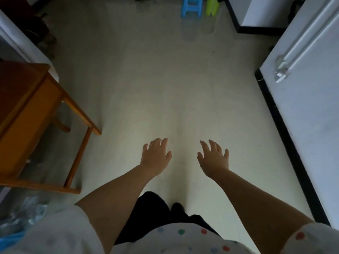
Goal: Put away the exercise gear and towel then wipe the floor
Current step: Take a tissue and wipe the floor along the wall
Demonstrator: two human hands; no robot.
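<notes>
I look straight down at a pale floor (156, 85). My left hand (156, 156) and my right hand (213, 158) reach forward over it, palms down, fingers spread, both holding nothing. They hover side by side above the bare floor in front of my dark trousers. No towel or cloth shows in this view. A lime-green cylinder (212, 6), perhaps a rolled mat or a bottle, stands at the far edge of the floor.
A wooden table (36, 114) stands at the left with a plastic bag (22, 215) below it. A white door with a metal handle (282, 70) and a black skirting strip run along the right. A blue plastic stool (191, 7) stands at the far end.
</notes>
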